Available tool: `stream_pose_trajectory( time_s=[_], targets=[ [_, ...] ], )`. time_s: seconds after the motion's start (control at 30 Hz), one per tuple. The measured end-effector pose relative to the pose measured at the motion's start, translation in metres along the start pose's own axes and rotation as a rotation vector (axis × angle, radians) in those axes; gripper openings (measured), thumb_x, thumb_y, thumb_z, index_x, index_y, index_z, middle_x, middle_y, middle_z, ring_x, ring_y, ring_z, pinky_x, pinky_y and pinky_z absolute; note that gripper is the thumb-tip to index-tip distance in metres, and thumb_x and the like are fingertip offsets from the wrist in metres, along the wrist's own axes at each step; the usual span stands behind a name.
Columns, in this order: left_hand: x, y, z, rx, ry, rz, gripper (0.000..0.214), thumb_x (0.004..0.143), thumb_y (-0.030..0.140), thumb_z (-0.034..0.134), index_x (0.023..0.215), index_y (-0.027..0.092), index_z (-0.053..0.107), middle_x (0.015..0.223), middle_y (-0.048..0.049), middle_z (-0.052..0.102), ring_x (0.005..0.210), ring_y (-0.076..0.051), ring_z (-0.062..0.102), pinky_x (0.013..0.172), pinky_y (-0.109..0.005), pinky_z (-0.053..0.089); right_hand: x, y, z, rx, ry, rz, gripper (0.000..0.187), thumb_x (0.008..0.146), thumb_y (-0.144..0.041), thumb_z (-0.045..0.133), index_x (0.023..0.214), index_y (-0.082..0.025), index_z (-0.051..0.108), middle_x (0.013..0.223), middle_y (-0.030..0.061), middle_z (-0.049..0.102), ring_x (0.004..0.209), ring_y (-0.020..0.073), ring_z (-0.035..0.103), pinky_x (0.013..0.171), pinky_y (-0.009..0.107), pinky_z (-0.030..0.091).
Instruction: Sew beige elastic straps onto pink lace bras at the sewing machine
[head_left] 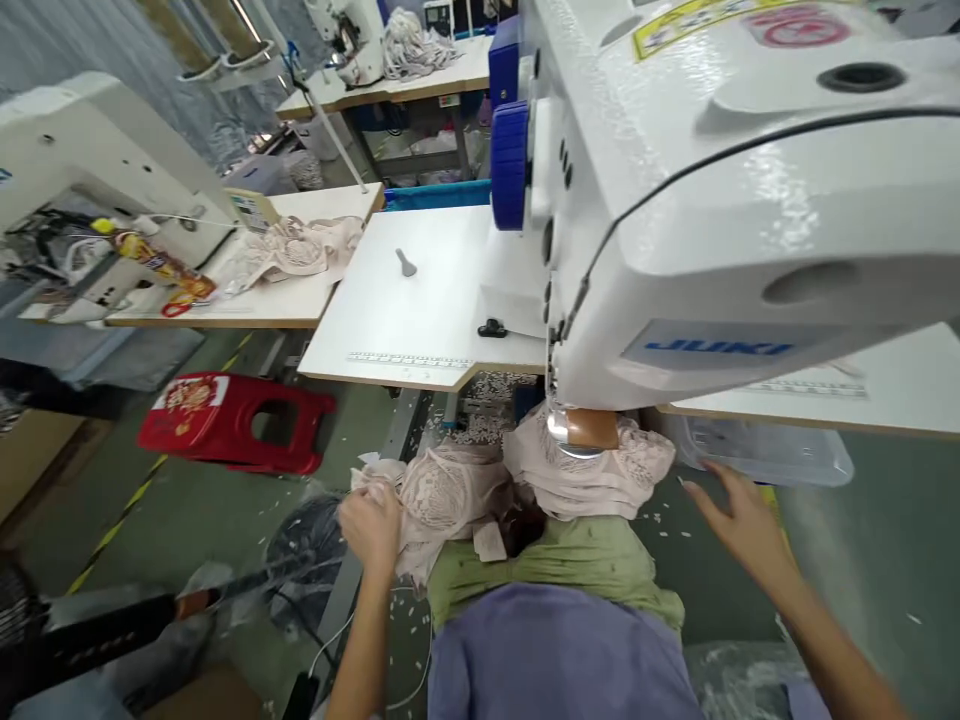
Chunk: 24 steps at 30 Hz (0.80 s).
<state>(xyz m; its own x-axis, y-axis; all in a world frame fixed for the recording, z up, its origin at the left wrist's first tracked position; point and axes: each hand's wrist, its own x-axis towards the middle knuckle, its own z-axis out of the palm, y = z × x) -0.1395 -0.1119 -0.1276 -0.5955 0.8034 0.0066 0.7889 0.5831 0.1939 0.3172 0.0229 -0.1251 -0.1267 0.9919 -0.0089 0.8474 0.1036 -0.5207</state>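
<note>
My left hand is closed on the edge of a pale pink lace garment that lies across my lap. A second bunch of the same pink lace sits under the head of the white sewing machine, which fills the upper right. My right hand hovers to the right of that bunch, fingers spread, holding nothing. Just beyond it is a clear plastic bin below the table edge.
The white sewing table carries a small grey tool and a black part. To the left, another table holds more pink lace pieces beside another machine. A red plastic stool lies on the green floor.
</note>
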Motion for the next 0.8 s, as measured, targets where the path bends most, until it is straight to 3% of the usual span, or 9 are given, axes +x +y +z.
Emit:
stream_pose_trajectory(
  time_s=[0.07,0.13,0.2,0.3,0.33,0.4,0.5,0.6,0.8],
  targets=[
    [0.003,-0.034,-0.018,0.096,-0.061,-0.126,0.027,0.099,0.033,0.047,0.091,0.014,0.065,0.080,-0.0025,0.068,0.073,-0.017,0.066,0.071,-0.034,0.054,-0.003,-0.050,0.027,0.193,-0.155,-0.052,0.047,0.090,-0.052,0.041,0.117,-0.018,0.059,0.121,0.0207,0.064,0.109,0.0343,0.063,0.068,0.041,0.057],
    [-0.002,-0.043,-0.029,0.162,-0.137,-0.184,0.029,0.098,0.030,0.049,0.077,0.015,0.063,0.066,0.0003,0.063,0.058,-0.014,0.060,0.060,-0.029,0.050,-0.005,-0.102,0.048,0.335,-0.394,-0.209,0.041,0.094,-0.048,0.041,0.117,-0.021,0.062,0.118,0.0156,0.067,0.108,0.0295,0.064,0.083,0.043,0.056],
    [-0.018,-0.029,-0.034,0.184,-0.205,-0.180,0.039,0.099,0.024,0.039,0.069,0.015,0.062,0.060,-0.0036,0.063,0.054,-0.017,0.060,0.054,-0.029,0.045,-0.006,-0.146,0.064,0.381,-0.594,-0.356,0.043,0.094,-0.046,0.045,0.124,-0.020,0.061,0.125,0.0151,0.066,0.116,0.0285,0.061,0.098,0.046,0.050],
    [-0.055,0.013,-0.037,0.111,-0.327,-0.039,0.047,0.100,0.026,0.032,0.067,0.017,0.064,0.062,-0.0058,0.065,0.059,-0.018,0.062,0.056,-0.029,0.045,-0.010,-0.189,0.084,0.362,-0.791,-0.572,0.072,0.080,-0.052,0.067,0.140,-0.016,0.049,0.146,0.0175,0.050,0.135,0.0317,0.045,0.110,0.047,0.039],
    [-0.066,0.028,-0.036,0.061,-0.381,0.040,0.045,0.100,0.029,0.035,0.067,0.018,0.064,0.063,-0.0032,0.066,0.062,-0.017,0.063,0.059,-0.027,0.046,-0.013,-0.196,0.090,0.347,-0.863,-0.647,0.074,0.076,-0.051,0.071,0.138,-0.015,0.052,0.143,0.0173,0.052,0.133,0.0317,0.047,0.108,0.045,0.040],
    [-0.077,0.051,-0.034,-0.015,-0.475,0.157,0.037,0.097,0.038,0.049,0.070,0.018,0.065,0.066,0.0009,0.066,0.064,-0.014,0.063,0.064,-0.026,0.050,-0.020,-0.205,0.103,0.288,-1.006,-0.754,0.050,0.078,-0.041,0.071,0.120,-0.016,0.064,0.122,0.0128,0.067,0.114,0.0278,0.061,0.096,0.037,0.047],
    [-0.060,0.061,-0.024,-0.041,-0.516,0.175,0.029,0.093,0.042,0.060,0.102,0.015,0.065,0.096,-0.0033,0.068,0.080,-0.016,0.066,0.073,-0.034,0.056,-0.037,-0.206,0.121,0.167,-1.117,-0.780,0.015,0.080,-0.021,0.061,0.091,-0.019,0.070,0.090,0.0059,0.074,0.085,0.0221,0.067,0.074,0.029,0.048],
    [-0.022,0.052,-0.012,-0.034,-0.476,0.158,0.036,0.093,0.037,0.061,0.123,0.017,0.058,0.122,-0.0094,0.062,0.103,-0.023,0.064,0.086,-0.044,0.056,-0.054,-0.203,0.131,0.099,-1.144,-0.774,0.013,0.074,-0.014,0.061,0.080,-0.020,0.070,0.084,0.0057,0.075,0.081,0.0234,0.068,0.069,0.029,0.045],
    [0.034,0.055,0.006,-0.003,-0.480,0.186,0.037,0.093,0.038,0.061,0.123,0.017,0.058,0.124,-0.0088,0.061,0.107,-0.026,0.063,0.088,-0.045,0.055,-0.050,-0.198,0.121,0.059,-1.141,-0.713,0.021,0.078,-0.019,0.059,0.095,-0.020,0.070,0.096,0.0058,0.076,0.090,0.0226,0.068,0.071,0.026,0.044]
  ],
)
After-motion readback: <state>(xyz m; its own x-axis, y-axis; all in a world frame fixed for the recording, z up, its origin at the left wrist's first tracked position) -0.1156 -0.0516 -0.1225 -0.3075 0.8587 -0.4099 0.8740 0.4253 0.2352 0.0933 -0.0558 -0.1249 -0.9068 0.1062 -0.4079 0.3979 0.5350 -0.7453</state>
